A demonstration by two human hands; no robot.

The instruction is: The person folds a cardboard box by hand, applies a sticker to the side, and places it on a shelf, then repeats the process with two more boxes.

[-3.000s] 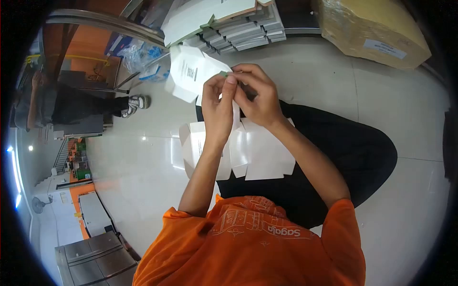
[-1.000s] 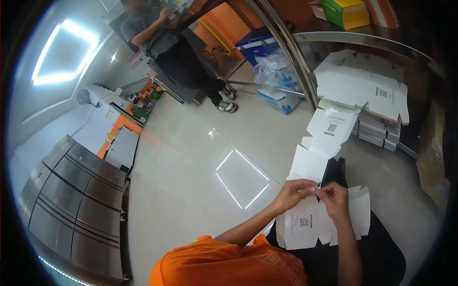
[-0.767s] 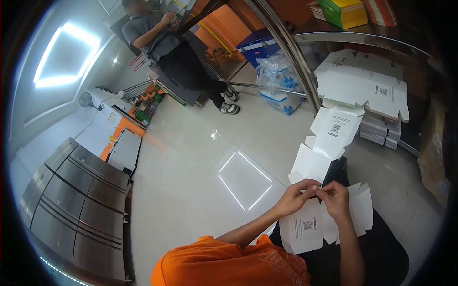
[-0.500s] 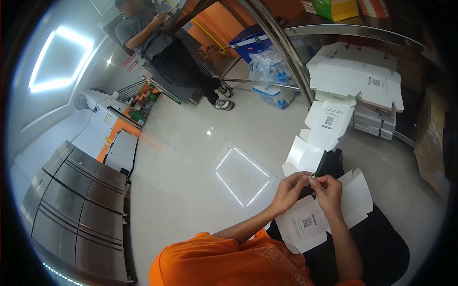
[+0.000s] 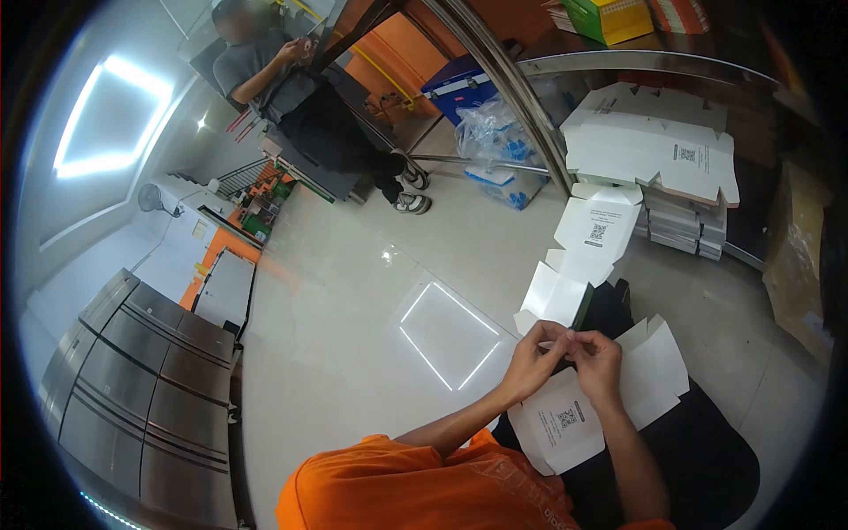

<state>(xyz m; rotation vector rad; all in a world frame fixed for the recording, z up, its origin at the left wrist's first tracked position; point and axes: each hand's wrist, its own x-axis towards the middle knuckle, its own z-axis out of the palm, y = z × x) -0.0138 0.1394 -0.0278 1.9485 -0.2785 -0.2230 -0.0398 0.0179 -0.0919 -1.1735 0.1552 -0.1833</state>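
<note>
My left hand and my right hand meet above my lap, fingertips pinched together at the lower end of a folded white carton with a dark green edge. Whatever is between the fingertips is too small to make out. A flat white carton sheet with a printed code lies on my lap under the hands, and its other panel extends right. Beyond the folded carton, a white printed panel reaches up toward the stack.
A stack of flat white cartons stands at the right beside a metal table leg. Plastic bags and a blue cooler box are behind it. Another person stands at the upper left. Steel refrigerators line the left.
Both hands have shifted slightly and their fingertips are closer together. The pale bit seen between them before is now hidden. The white cartons appear slightly further left as the view moved.
</note>
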